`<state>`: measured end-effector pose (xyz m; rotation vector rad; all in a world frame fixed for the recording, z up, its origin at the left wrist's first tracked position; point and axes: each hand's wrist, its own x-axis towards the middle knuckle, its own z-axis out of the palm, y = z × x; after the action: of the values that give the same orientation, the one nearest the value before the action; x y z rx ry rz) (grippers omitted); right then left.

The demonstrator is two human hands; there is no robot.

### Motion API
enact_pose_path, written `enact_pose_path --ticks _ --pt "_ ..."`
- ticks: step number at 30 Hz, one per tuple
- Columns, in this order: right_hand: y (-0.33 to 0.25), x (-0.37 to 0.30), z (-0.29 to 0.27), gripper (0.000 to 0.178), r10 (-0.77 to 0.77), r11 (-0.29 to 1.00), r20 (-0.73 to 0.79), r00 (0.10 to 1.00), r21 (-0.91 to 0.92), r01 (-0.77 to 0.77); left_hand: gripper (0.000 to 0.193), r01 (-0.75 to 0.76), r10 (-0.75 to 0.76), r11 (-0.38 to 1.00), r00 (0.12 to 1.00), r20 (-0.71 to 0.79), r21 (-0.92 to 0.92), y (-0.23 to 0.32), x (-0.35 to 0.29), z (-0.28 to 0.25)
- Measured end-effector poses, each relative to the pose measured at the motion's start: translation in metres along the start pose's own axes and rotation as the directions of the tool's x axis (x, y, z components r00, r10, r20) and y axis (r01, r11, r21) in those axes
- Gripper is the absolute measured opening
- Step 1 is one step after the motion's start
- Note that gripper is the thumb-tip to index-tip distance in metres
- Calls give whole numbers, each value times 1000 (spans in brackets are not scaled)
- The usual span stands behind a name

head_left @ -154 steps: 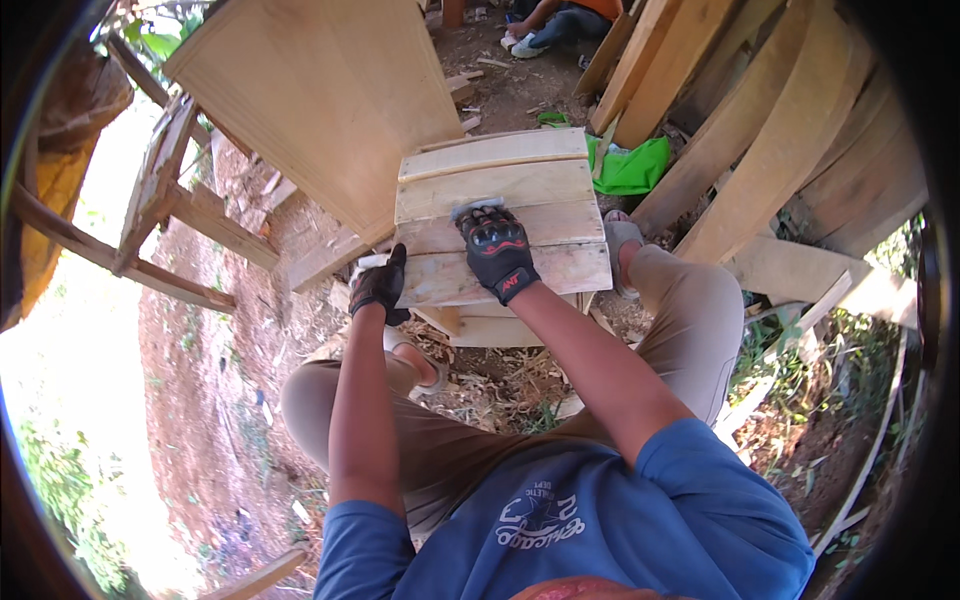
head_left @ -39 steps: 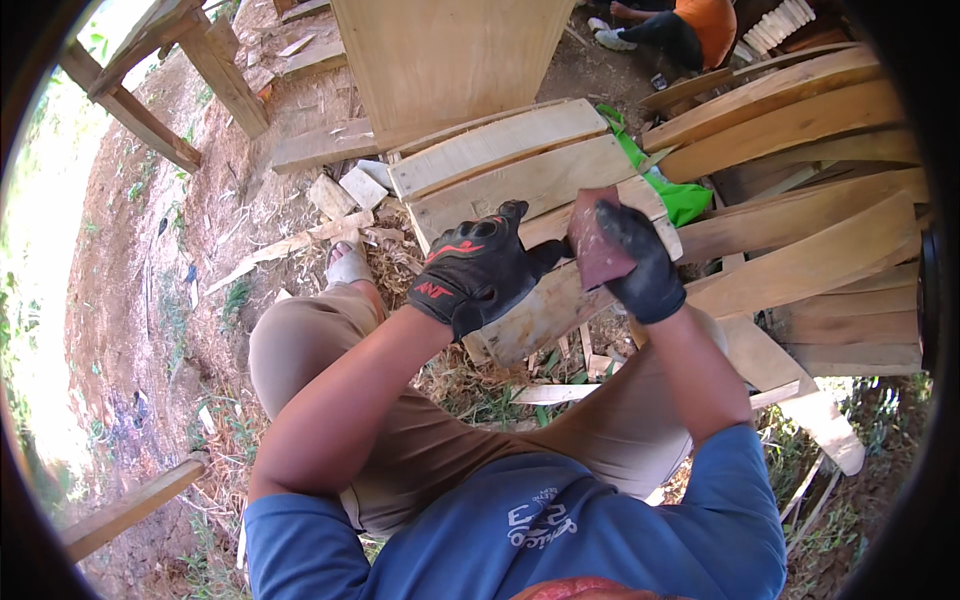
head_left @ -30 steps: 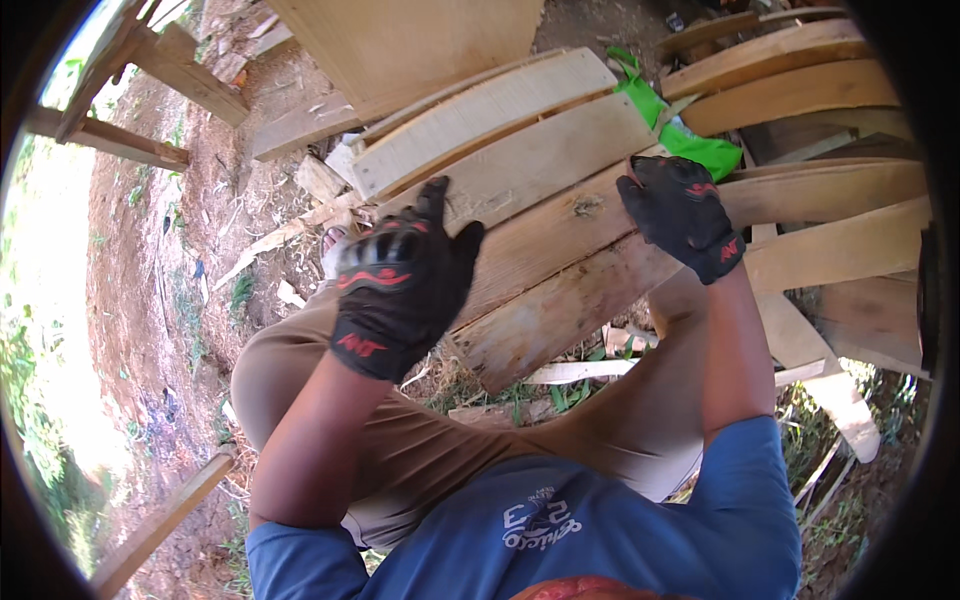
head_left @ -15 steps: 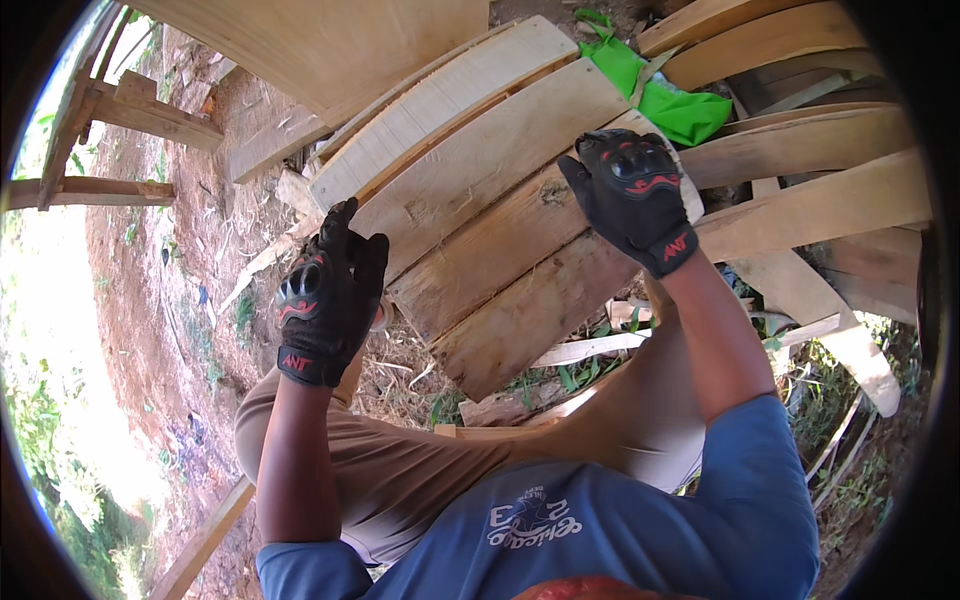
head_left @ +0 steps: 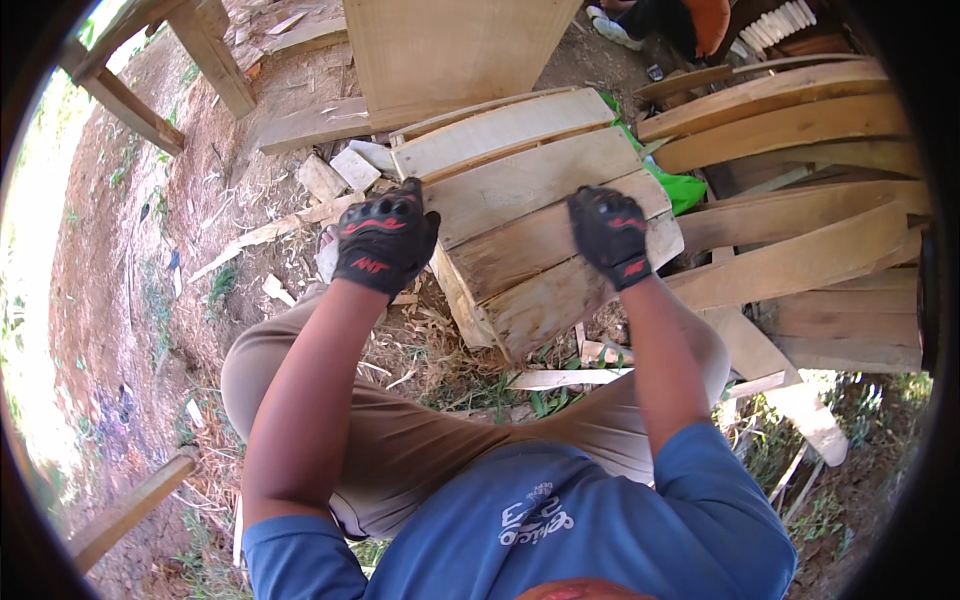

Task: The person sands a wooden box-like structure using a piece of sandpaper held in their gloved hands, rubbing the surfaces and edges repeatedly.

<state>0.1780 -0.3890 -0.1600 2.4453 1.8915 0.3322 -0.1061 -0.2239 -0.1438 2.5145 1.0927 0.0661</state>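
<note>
Ahead of my knees stands a slatted wooden frame (head_left: 540, 165), its rough planks nailed side by side over a slightly curved side board (head_left: 462, 298). My left hand (head_left: 388, 236), in a black glove with red trim, is closed at the frame's left edge. Its thumb points along the planks while most of the fingers are bent out of sight. Over the planks near the right end is my right hand (head_left: 610, 236), gloved alike, with curled fingers turned down. Whatever lies under those fingers is hidden.
Curved boards (head_left: 800, 225) are stacked at the right, beside a bright green bag (head_left: 684, 192). A large pale panel (head_left: 450, 60) stands behind the frame. Offcuts (head_left: 355, 170) and shavings litter the dirt. At the far top is another person's shoe (head_left: 615, 30).
The frame has turned clockwise, showing its left side board, and sits lower in view. My left hand has come inward along its edge; my right hand has moved off its right end onto the planks.
</note>
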Motion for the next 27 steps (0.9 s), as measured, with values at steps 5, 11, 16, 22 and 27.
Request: enact_pose_path --ticks 5,11,16,22,27 --pt "-88 0 -12 15 -140 976 -11 990 169 140 42 -92 100 987 993 -63 130 2 26 11" --pt "-1 -12 -3 25 20 1000 -79 997 -20 -22 29 -92 92 972 996 12 214 23 49 4" --pt "56 -52 19 41 319 946 -276 907 30 -323 41 -119 92 960 989 113 254 47 62 7" --pt "55 -44 30 39 398 917 -222 890 100 -386 92 -120 131 987 986 -103 104 64 50 77" --pt "64 -40 24 40 389 921 -229 892 112 -373 97 -36 54 996 971 -231 80 81 42 97"
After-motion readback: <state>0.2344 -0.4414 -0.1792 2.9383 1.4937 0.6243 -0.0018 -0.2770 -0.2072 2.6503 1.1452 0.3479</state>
